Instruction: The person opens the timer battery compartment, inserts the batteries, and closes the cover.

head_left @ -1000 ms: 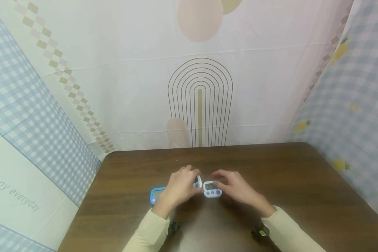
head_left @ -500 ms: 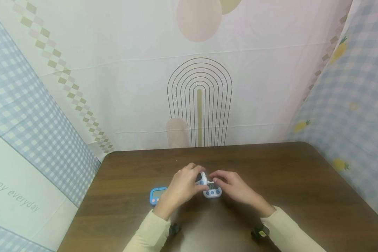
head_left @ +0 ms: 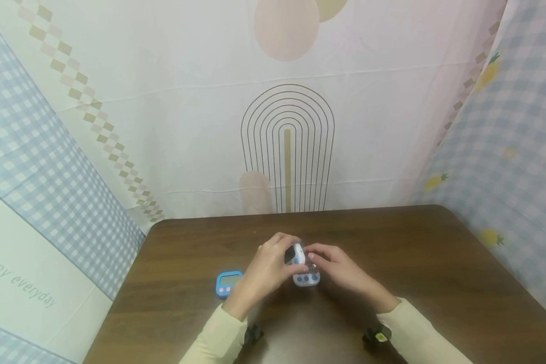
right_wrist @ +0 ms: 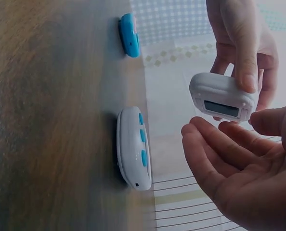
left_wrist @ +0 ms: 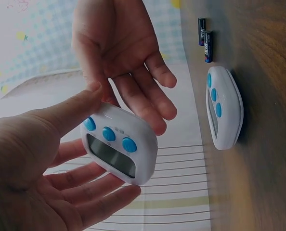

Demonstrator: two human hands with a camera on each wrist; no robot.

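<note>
My left hand [head_left: 269,263] holds a white digital timer [left_wrist: 119,142] with blue buttons, thumb on one edge and fingers along the opposite one. Its screen and buttons face the left wrist view; a dark rectangle shows on the side seen from the right wrist. My right hand [right_wrist: 249,168] is palm up right beside this timer, fingers loosely bent, thumb at its corner. A second white timer [left_wrist: 225,108] with blue buttons lies on the table below the hands, partly covered in the head view.
A blue timer [head_left: 228,282] with pink buttons lies on the brown table [head_left: 173,313], left of the left hand. Two small dark batteries [left_wrist: 208,46] lie past the second white timer. Patterned curtains [head_left: 200,126] hang behind the table and at both sides.
My left hand has lifted its timer and brought it right and up towards the right hand, tilting it more upright. My right hand has barely moved.
</note>
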